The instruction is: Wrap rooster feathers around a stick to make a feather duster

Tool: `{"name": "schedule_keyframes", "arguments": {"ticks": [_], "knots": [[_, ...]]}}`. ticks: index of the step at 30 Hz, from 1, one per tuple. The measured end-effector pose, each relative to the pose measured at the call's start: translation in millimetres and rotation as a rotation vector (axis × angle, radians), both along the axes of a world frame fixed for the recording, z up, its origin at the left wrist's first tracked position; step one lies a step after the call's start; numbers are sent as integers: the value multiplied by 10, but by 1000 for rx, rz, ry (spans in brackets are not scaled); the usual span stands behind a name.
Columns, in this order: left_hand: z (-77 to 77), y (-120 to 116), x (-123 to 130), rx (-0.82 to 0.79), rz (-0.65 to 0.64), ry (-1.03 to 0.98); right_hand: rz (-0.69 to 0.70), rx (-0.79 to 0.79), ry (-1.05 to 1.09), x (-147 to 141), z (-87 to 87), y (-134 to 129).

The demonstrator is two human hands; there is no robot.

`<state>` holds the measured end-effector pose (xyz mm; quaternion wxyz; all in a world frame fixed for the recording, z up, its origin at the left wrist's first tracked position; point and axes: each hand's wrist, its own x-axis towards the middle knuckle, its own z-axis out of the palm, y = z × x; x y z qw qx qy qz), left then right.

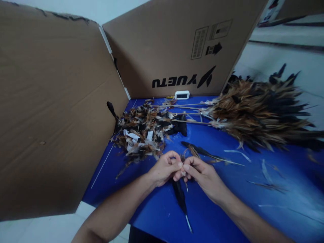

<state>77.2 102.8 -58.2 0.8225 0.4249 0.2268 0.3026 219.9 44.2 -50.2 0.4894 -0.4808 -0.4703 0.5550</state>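
My left hand (164,168) and my right hand (204,175) meet low over the blue tabletop, fingertips pinched together. Between them is a small feather (183,173), pale and brownish, mostly covered by the fingers. Just below the hands lies a long black feather (179,197) with a pale quill pointing toward me. Beyond my right hand rests another dark feather (202,150), its thin shaft stretching to the right. A loose heap of brown, black and white feathers (141,125) spreads out past my left hand.
Feather dusters (255,111) with thin sticks lie at the right back. A cardboard panel (50,111) stands on the left, and a printed one (172,44) at the back. A small white device (182,95) sits against it. Clear strips (238,154) lie at right.
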Motion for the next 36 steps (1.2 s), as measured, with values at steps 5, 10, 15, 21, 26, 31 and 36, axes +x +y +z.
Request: {"name": "schedule_keyframes", "arguments": {"ticks": [5,10,15,21,26,31,36], "knots": [[31,-22,10,4,16,-10,-21,-10,29,-31,1,3],[63,-35,20,33,23,-27,-24,-1,61,-46,-29,0],[42,-44,30,63,90,14,-71,-2,53,-56,-35,-1],[28,-40,33,52,118,40,-124,8,91,-63,-50,1],[43,-20,27,52,140,47,-103,1,183,-45,-83,-4],[39,-17,20,102,135,66,-96,-17,149,-38,-36,-9],[30,-27,14,157,111,111,-66,-17,97,-38,-2,-8]]}}
